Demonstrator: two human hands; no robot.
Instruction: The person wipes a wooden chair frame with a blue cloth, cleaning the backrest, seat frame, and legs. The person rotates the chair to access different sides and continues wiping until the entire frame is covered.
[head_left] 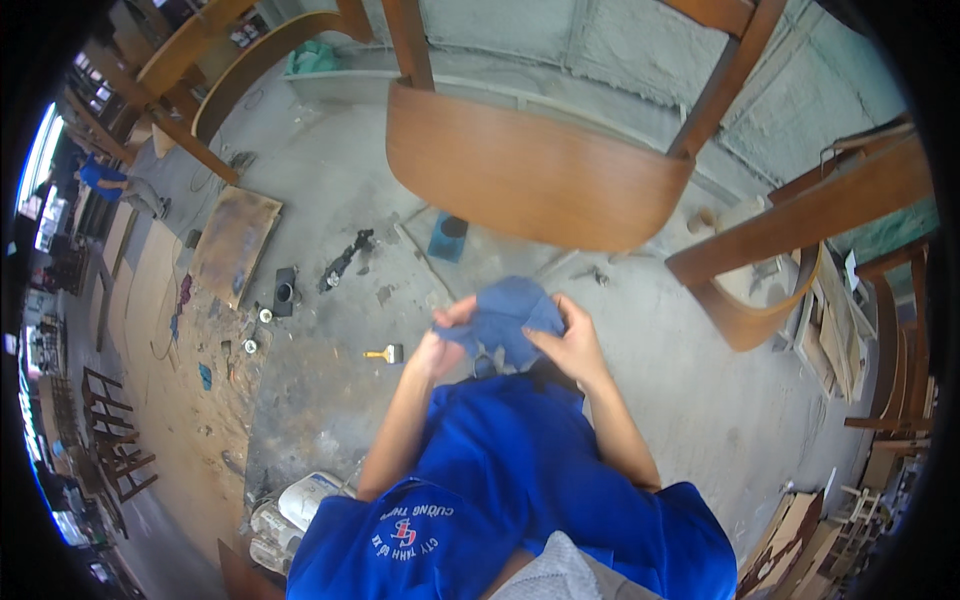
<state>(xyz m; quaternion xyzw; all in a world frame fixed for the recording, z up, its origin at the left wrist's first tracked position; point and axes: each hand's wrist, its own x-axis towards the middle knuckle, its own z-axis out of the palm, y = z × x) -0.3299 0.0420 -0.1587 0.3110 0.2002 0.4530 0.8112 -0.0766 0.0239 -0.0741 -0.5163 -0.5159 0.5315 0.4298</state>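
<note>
Blue sheet (510,308), matt; wooden panel (530,175), smooth

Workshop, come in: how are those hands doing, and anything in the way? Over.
Left hand, right hand: both gripping blue sheet. Curved wood panel ahead; brush off left. Nothing seen blocking the hands.

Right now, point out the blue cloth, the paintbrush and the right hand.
Blue cloth (512,318): head view, middle of its fabric.
Paintbrush (387,354): head view, where handle and bristle end meet.
Right hand (573,347): head view, middle of the hand.
</note>
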